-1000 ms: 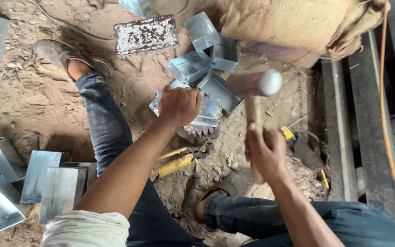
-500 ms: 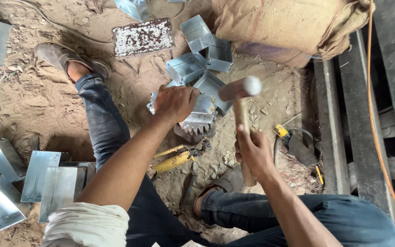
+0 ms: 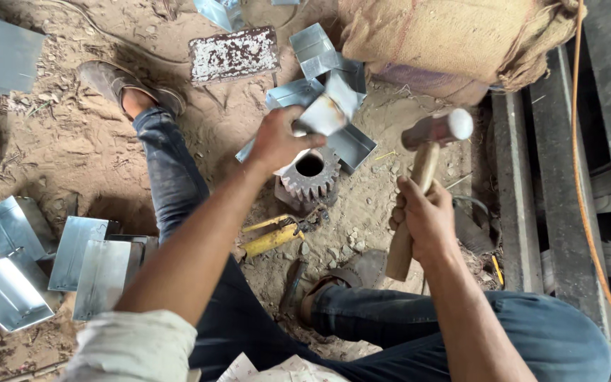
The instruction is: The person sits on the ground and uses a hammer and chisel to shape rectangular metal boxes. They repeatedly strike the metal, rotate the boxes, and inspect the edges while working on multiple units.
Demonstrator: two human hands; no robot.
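A bent shiny sheet-metal piece (image 3: 325, 113) is pinched by the left hand (image 3: 277, 138) above a toothed steel gear (image 3: 310, 175); at three o'clock, a wooden-handled steel hammer (image 3: 419, 180) is gripped raised by the right hand (image 3: 426, 219), unstruck.

A sandy dirt floor (image 3: 58, 152), strewn with pebbles and scraps, is lit by soft daylight. Dark wooden planks (image 3: 532, 212) are laid along the right side, crossed by an orange cord (image 3: 580, 177). A burlap sack (image 3: 454, 35) is seen at the top.

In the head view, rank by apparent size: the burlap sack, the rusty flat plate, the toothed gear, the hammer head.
1. burlap sack
2. rusty flat plate
3. toothed gear and hammer head: look similar, and the hammer is raised nearer the camera, so unranked.
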